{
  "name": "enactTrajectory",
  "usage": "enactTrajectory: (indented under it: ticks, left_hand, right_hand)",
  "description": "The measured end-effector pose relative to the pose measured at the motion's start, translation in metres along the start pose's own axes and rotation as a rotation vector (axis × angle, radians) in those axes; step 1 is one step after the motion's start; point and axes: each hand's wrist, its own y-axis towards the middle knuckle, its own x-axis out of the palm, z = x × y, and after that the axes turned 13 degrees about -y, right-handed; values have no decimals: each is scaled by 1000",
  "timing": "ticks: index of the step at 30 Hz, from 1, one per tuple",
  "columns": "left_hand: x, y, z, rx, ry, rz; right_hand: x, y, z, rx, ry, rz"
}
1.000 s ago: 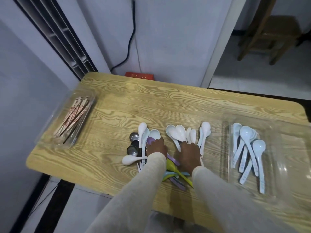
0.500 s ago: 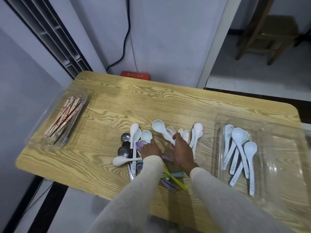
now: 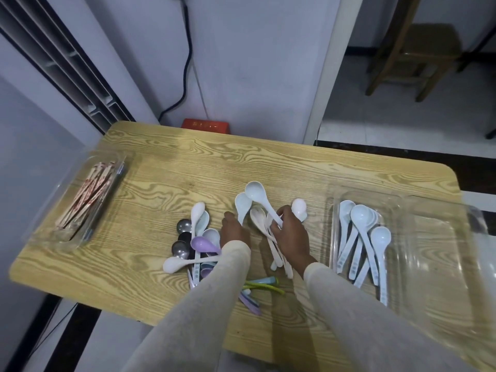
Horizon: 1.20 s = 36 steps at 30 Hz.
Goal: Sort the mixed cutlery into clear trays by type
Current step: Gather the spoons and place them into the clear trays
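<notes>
The right hand (image 3: 291, 234), at the frame's centre, pinches the handle of one white spoon (image 3: 256, 191) between thumb and fingertips. The spoon's bowl rises up and left of the grip, clear of the table (image 3: 161, 162). Under this hand lie several pale spoons (image 3: 257, 214), perhaps three or four, their handles fanning out below the wrist, and one more white bowl (image 3: 299, 206) shows just right of the fingers. The left hand (image 3: 233, 232) is just left of it, fingers curled down beside another white spoon (image 3: 243, 206); whether it grips anything cannot be told. Left of that arm is the mixed pile: three metal spoons (image 3: 180, 249), one purple spoon (image 3: 204, 244) and four white ones (image 3: 171, 264). Blue, green and purple handles (image 3: 264, 285) stick out below the sleeve. At the right of the frame a clear tray (image 3: 429, 237) holds about five sorted spoons (image 3: 361, 214), bowls up. Their handles carry bluish print too small to read. At the left edge a second clear tray (image 3: 40, 226) holds a bundle of chopsticks (image 3: 91, 194) in red-and-white wrappers; their number and print are unreadable. Beyond the table's far edge a red box (image 3: 205, 126) bears blurred writing, and a black cable (image 3: 186, 63) runs down the wall.
</notes>
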Motion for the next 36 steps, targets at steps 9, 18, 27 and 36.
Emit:
enactTrajectory:
  ticks: [9,18,27,36]
  left_hand:
    - [-10,-8,29,112,-28,-52]
    - [5,-39,38,118,-166,-140]
    - [39,-74,79,268,-198,-125]
    - [92,-117,109,461,-18,-118]
  right_hand:
    - [-34,-2,20,66,86,112]
    - [-67,-31,66,137,152,215]
    - [-85,-59,119,340,174,243]
    - [-83,-71,158,486,260,310]
